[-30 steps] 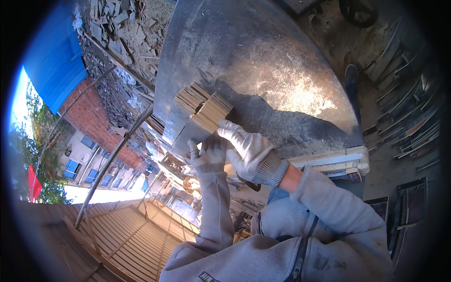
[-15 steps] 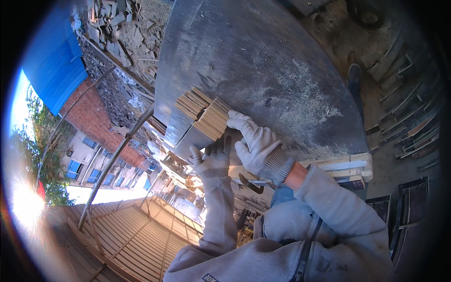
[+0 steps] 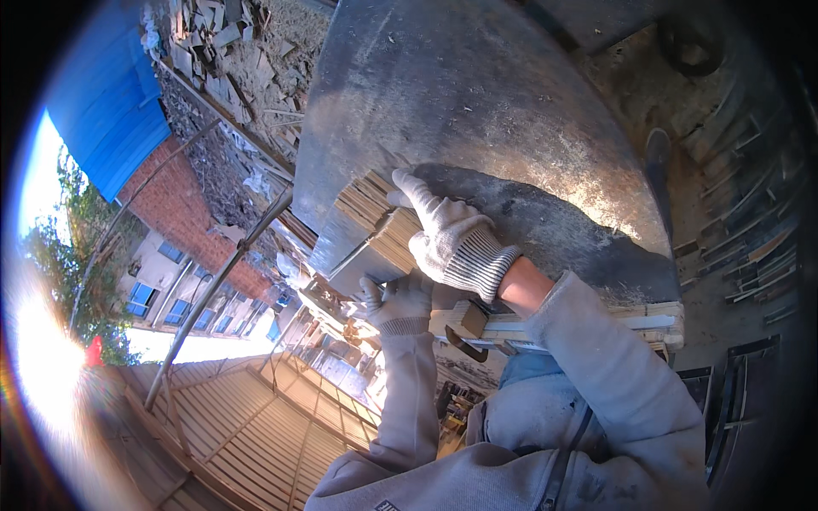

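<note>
Two wood stacks [image 3: 395, 242] lie on the tabletop [image 3: 503, 102]; right grip [image 3: 453, 237] and left grip [image 3: 406, 302] spread.

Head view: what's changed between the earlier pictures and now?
The right gloved hand has moved forward along the right side of the stacked wooden strips; its fingertips now lie by the far bundle rather than the near one. No grasp or release is clear. The left gloved hand stays at the stack's near end; the strips keep about the same place on the dark tabletop.

Blue sheeting [image 3: 111, 119] beside red brick wall [image 3: 192, 209] — green foliage [image 3: 55, 247], far left — wood scraps [image 3: 228, 36] strewn near top.
</note>
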{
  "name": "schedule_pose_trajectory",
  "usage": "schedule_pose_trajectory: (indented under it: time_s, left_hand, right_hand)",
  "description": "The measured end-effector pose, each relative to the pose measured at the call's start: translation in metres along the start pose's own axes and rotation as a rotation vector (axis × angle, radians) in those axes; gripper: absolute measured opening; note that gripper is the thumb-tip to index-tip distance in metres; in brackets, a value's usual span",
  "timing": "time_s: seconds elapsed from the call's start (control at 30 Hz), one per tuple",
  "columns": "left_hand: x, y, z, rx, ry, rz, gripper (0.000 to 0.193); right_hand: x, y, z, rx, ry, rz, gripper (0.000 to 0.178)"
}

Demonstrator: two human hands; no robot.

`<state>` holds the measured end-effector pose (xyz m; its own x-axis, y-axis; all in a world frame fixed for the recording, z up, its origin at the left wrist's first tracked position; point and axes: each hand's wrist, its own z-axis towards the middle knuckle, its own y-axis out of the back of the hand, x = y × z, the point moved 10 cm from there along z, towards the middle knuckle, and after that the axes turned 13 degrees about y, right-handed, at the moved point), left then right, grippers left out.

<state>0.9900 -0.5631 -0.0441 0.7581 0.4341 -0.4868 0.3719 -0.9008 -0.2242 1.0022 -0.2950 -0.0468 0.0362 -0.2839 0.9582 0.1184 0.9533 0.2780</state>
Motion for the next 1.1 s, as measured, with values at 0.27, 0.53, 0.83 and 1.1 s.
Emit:
schedule_pose_trajectory:
  time_s: [0.27,0.53,0.83,1.1]
  left_hand:
    - [0.001,-0.005,-0.003,-0.007,0.023,0.015,0.073]
    - [-0.004,-0.018,-0.002,0.087,0.003,0.015,0.077]
    - [-0.001,-0.015,0.003,0.051,0.024,-0.093,0.077]
    - [0.009,-0.033,0.011,0.368,0.067,-0.082,0.058]
  right_hand:
    - [0.006,0.021,0.015,0.006,-0.057,0.239,0.084]
    - [0.023,0.031,0.022,0.009,-0.022,0.244,0.079]
    - [0.022,0.071,-0.011,-0.236,-0.043,0.257,0.053]
    - [-0.002,0.245,-0.095,-0.669,0.008,0.109,0.014]
